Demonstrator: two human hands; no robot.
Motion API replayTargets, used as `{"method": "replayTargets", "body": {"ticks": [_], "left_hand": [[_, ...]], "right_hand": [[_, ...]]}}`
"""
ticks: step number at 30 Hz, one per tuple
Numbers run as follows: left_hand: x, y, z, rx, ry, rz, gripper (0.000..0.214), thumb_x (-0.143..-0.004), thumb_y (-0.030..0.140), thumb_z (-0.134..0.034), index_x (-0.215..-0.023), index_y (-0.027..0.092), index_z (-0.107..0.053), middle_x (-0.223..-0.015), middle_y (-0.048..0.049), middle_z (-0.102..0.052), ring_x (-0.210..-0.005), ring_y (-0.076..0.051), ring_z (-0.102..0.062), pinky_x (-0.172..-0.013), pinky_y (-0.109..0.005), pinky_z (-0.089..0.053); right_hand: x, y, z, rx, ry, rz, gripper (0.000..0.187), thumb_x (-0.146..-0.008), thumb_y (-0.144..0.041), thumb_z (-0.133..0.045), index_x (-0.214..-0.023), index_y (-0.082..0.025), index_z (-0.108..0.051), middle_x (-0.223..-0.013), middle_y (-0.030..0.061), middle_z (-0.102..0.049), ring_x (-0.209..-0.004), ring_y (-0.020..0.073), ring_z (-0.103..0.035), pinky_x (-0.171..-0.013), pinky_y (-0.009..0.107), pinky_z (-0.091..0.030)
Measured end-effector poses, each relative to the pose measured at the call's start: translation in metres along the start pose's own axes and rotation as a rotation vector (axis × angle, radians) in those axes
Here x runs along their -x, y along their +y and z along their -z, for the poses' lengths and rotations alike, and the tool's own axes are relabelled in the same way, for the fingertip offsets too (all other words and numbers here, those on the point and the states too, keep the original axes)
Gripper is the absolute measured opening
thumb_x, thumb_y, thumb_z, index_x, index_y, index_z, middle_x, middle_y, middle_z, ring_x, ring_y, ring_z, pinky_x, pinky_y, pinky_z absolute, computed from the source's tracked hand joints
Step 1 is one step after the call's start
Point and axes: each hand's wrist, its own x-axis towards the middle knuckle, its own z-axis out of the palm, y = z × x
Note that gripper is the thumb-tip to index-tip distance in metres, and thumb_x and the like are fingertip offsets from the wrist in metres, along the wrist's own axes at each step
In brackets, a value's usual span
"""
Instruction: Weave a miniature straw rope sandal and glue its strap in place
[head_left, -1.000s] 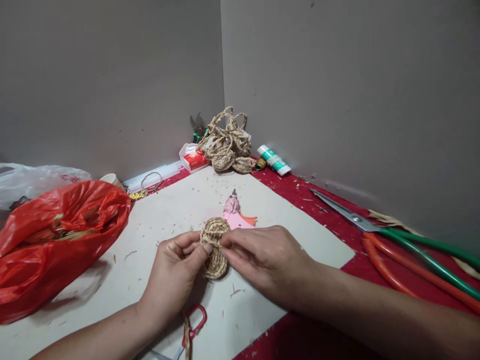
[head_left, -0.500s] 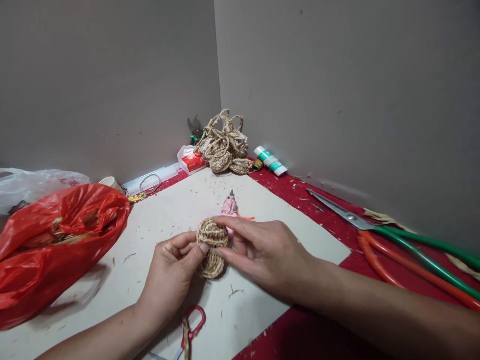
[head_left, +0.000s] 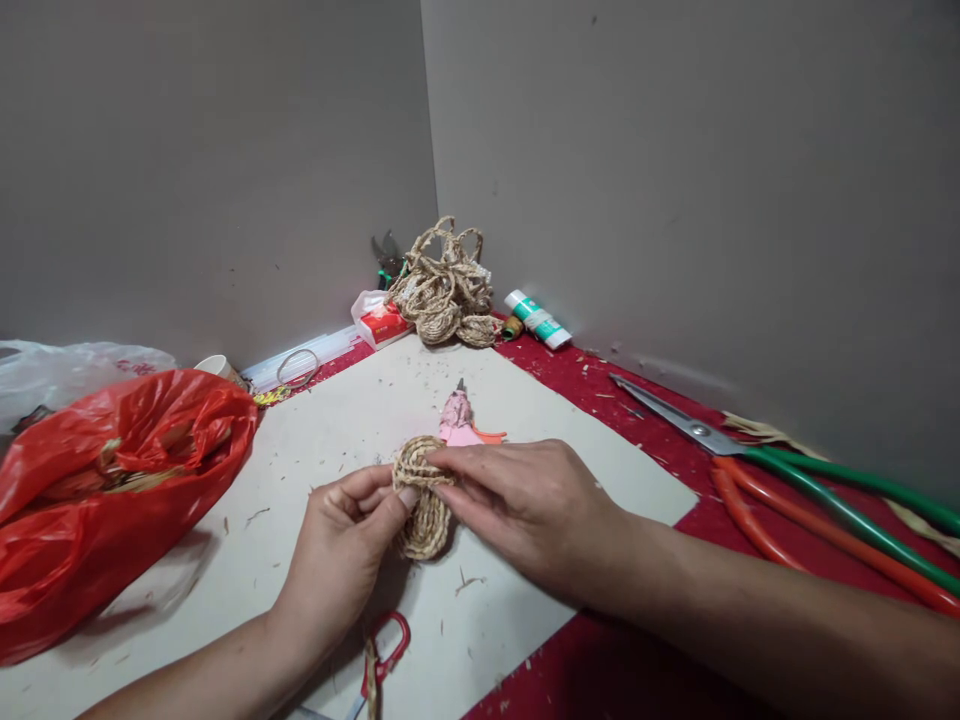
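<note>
A small coiled piece of braided straw rope (head_left: 424,500) is held above the pale board (head_left: 337,430). My left hand (head_left: 341,555) pinches its left side with thumb and fingers. My right hand (head_left: 525,510) grips its upper right edge, fingers pressed on the coil. A pink glue gun (head_left: 459,420) lies just behind the coil. The straw rope's loose end trails toward me past small red-handled scissors (head_left: 386,650).
A red plastic bag (head_left: 112,480) with straw sits at left. A heap of braided rope (head_left: 444,290), a tissue pack (head_left: 382,320) and a green-white tube (head_left: 536,320) lie in the corner. Large green and orange-handled scissors (head_left: 787,480) lie on the red cloth at right.
My right fingers have slid lower across the coil's top, pressing it down. The left hand has kept its pinch. The view has shifted slightly.
</note>
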Motion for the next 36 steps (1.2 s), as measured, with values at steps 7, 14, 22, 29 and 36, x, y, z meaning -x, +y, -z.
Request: {"method": "replayTargets", "body": {"ticks": [7,14,22,29,36], "left_hand": [[-0.0001,-0.0012,0.0006,0.014,-0.012,0.019,0.024,-0.078,0.027,-0.073,-0.100,0.017,-0.075,-0.077,-0.0043,-0.074,-0.061,-0.009,-0.058,-0.065,-0.021,-0.047],[-0.0003,-0.0016,0.0000,0.017,-0.018,0.032,0.023,-0.080,0.028,-0.072,-0.101,0.018,-0.074,-0.077,-0.0034,-0.073,-0.062,-0.009,-0.057,-0.067,-0.021,-0.047],[-0.0015,-0.0042,0.0004,0.040,-0.012,0.034,0.025,-0.079,0.027,-0.073,-0.101,0.017,-0.074,-0.078,-0.0041,-0.073,-0.062,-0.008,-0.057,-0.067,-0.022,-0.047],[-0.0018,-0.0048,-0.0004,0.070,-0.007,0.043,0.025,-0.077,0.027,-0.075,-0.099,0.016,-0.074,-0.074,-0.0044,-0.072,-0.061,-0.008,-0.058,-0.065,-0.022,-0.047],[-0.0007,-0.0042,-0.0008,0.050,0.006,0.039,0.024,-0.077,0.027,-0.075,-0.098,0.016,-0.074,-0.069,-0.0020,-0.069,-0.058,-0.007,-0.054,-0.062,-0.021,-0.046]], "right_hand": [[0.0005,0.0000,0.0000,0.051,-0.005,0.031,0.017,-0.092,-0.018,-0.053,-0.096,-0.018,-0.070,-0.082,0.0048,-0.076,-0.068,0.0147,-0.070,-0.065,0.023,-0.050],[0.0015,-0.0007,0.0011,0.133,-0.026,0.068,0.017,-0.093,-0.017,-0.051,-0.099,-0.017,-0.068,-0.081,0.0046,-0.077,-0.065,0.0142,-0.070,-0.064,0.023,-0.049],[-0.0003,0.0026,0.0002,0.216,-0.009,0.151,0.019,-0.093,-0.015,-0.051,-0.105,-0.008,-0.065,-0.081,0.0068,-0.077,-0.061,0.0158,-0.070,-0.059,0.028,-0.050],[0.0005,0.0034,0.0001,0.187,0.010,0.152,0.022,-0.094,-0.016,-0.050,-0.112,-0.010,-0.061,-0.081,0.0055,-0.076,-0.063,0.0142,-0.069,-0.062,0.025,-0.051],[0.0001,0.0034,-0.0011,0.170,0.047,0.191,0.020,-0.091,-0.014,-0.053,-0.107,-0.008,-0.065,-0.075,0.0042,-0.075,-0.059,0.0156,-0.068,-0.058,0.027,-0.052]]}}
